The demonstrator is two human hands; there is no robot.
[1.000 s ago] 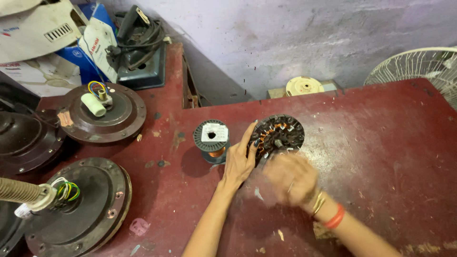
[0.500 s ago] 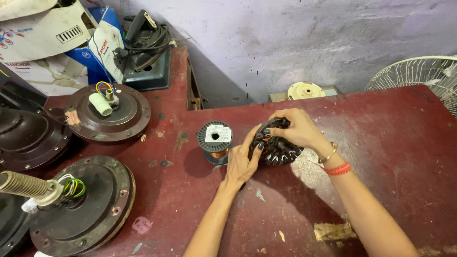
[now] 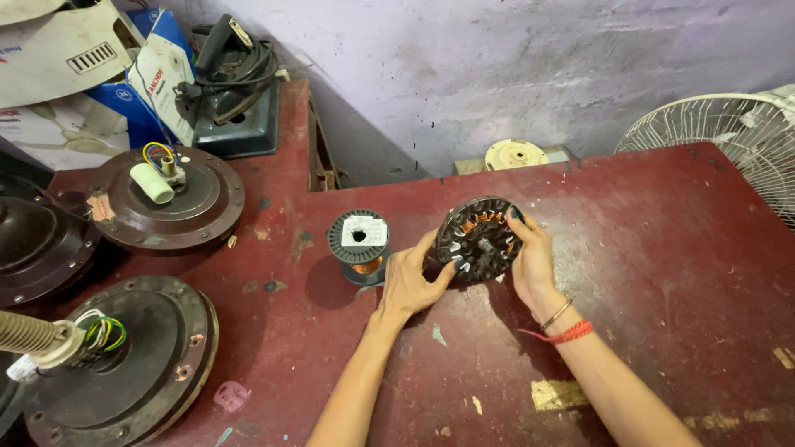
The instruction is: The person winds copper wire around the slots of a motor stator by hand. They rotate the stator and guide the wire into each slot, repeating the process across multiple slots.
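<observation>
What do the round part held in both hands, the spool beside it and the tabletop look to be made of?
The round stator, held tilted by the left hand and right hand: dark, dull slotted metal by its look, with copper-coloured wire windings showing orange in the slots. The spool: black flanges, probably plastic, with shiny copper-coloured wire wound on the core. The table: dark red paint, scuffed and chipped to a paler layer; base material unclear.

View: head camera only, no second view to share with.
Position: above the near edge of the red table [image 3: 662, 248].
Facing: downward and forward, toward the wall beyond the table.
Nearness: close, arm's reach.
</observation>
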